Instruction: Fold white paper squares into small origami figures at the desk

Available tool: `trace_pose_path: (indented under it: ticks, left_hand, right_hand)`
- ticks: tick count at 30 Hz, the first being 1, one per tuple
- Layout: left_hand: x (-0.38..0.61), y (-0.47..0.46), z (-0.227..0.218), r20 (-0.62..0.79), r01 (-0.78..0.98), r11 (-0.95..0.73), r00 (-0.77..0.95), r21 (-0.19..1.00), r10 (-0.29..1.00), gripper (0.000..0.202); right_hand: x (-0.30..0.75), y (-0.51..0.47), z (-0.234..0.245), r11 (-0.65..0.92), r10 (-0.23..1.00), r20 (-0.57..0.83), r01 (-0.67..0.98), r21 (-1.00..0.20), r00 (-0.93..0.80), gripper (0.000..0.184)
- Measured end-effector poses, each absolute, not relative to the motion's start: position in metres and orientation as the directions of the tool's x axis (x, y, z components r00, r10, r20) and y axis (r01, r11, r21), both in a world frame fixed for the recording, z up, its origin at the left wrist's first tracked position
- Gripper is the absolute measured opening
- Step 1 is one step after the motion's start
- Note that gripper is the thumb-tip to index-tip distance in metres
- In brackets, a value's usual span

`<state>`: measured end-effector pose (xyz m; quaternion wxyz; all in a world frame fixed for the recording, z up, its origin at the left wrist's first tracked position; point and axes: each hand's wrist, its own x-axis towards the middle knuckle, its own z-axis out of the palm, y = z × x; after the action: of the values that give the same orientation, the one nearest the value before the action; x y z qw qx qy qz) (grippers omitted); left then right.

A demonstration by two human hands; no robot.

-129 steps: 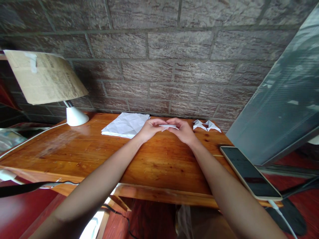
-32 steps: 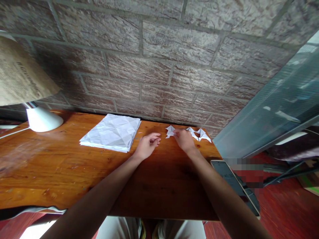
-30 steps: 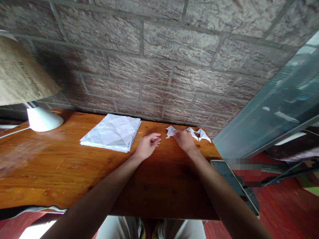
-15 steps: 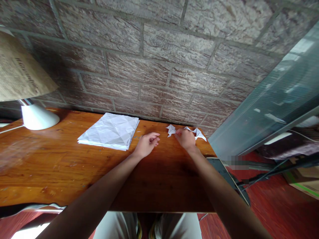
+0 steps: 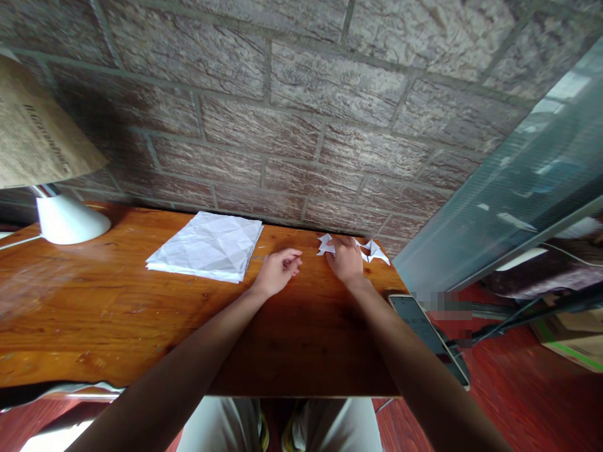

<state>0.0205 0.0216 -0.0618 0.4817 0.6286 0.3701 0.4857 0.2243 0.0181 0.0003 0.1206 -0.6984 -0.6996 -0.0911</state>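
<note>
My right hand (image 5: 347, 260) lies at the far right of the wooden table (image 5: 141, 326), its fingertips closed on a small white folded paper figure (image 5: 324, 245). Just right of that hand lie two more folded paper figures (image 5: 377, 252), partly hidden by it. My left hand (image 5: 277, 271) rests on the table a little to the left, fingers loosely curled and apart, holding nothing. A stack of creased white paper sheets (image 5: 207, 254) lies left of my left hand, near the wall.
A white lamp base (image 5: 68, 220) under a brown paper shade (image 5: 32, 138) stands at the far left. A phone (image 5: 426, 336) hangs over the table's right edge. A brick wall runs behind the table. A tilted glass panel (image 5: 518, 182) stands on the right.
Both hands held one folded paper piece together at first. My right hand then carried it right and set it beside the other figures; my left hand let go and rests on the table.
</note>
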Motion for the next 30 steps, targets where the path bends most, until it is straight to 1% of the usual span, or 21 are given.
trace_pose_path:
  ticks: [3, 7, 14, 17, 19, 21, 23, 25, 27, 28, 29, 30]
  left_hand:
    - [0.02, 0.022, -0.061, 0.247, -0.004, -0.255, 0.262, 0.967, 0.933, 0.031]
    - [0.02, 0.022, -0.062, 0.245, -0.006, -0.253, 0.277, 0.967, 0.929, 0.031]
    - [0.02, 0.023, -0.062, 0.25, -0.004, -0.259, 0.281, 0.966, 0.927, 0.031]
    - [0.02, 0.023, -0.061, 0.253, -0.002, -0.262, 0.278, 0.965, 0.927, 0.03]
    - [0.019, 0.022, -0.062, 0.258, 0.011, -0.272, 0.282, 0.962, 0.924, 0.029]
    - [0.018, 0.021, -0.062, 0.281, 0.068, -0.313, 0.288, 0.947, 0.915, 0.027]
    - [0.02, 0.019, -0.061, 0.333, 0.197, -0.394, 0.285, 0.898, 0.899, 0.024]
    - [0.026, 0.02, -0.059, 0.396, 0.367, -0.483, 0.289, 0.795, 0.872, 0.023]
    - [0.039, 0.025, -0.055, 0.445, 0.49, -0.537, 0.301, 0.687, 0.844, 0.027]
    - [0.047, 0.029, -0.052, 0.468, 0.503, -0.571, 0.327, 0.649, 0.821, 0.032]
    - [0.056, 0.034, -0.05, 0.48, 0.5, -0.594, 0.351, 0.63, 0.804, 0.038]
    - [0.065, 0.04, -0.048, 0.478, 0.491, -0.602, 0.366, 0.629, 0.798, 0.042]
  right_hand:
    - [0.222, 0.025, -0.002, -0.067, 0.963, 0.258, 0.997, -0.048, 0.077, 0.029]
    - [0.224, 0.03, 0.001, -0.163, 0.973, 0.15, 0.983, -0.081, 0.174, 0.026]
    - [0.235, 0.032, 0.004, -0.182, 0.977, 0.097, 0.98, -0.085, 0.19, 0.025]
    - [0.242, 0.029, 0.004, -0.183, 0.976, 0.102, 0.979, -0.088, 0.192, 0.024]
    - [0.249, 0.025, 0.005, -0.174, 0.973, 0.127, 0.974, -0.142, 0.192, 0.022]
    - [0.256, 0.018, 0.005, -0.159, 0.961, 0.181, 0.955, -0.249, 0.207, 0.023]
    - [0.258, 0.01, 0.004, -0.16, 0.931, 0.25, 0.914, -0.373, 0.266, 0.027]
    - [0.25, 0.001, 0.002, -0.127, 0.915, 0.281, 0.87, -0.476, 0.288, 0.033]
    - [0.235, -0.008, -0.001, -0.045, 0.92, 0.312, 0.857, -0.513, 0.236, 0.031]
    - [0.226, -0.011, -0.002, -0.001, 0.923, 0.328, 0.853, -0.522, 0.202, 0.03]
    - [0.219, -0.015, -0.003, 0.045, 0.938, 0.314, 0.845, -0.533, 0.148, 0.03]
    - [0.214, -0.017, -0.004, 0.078, 0.948, 0.298, 0.833, -0.548, 0.108, 0.031]
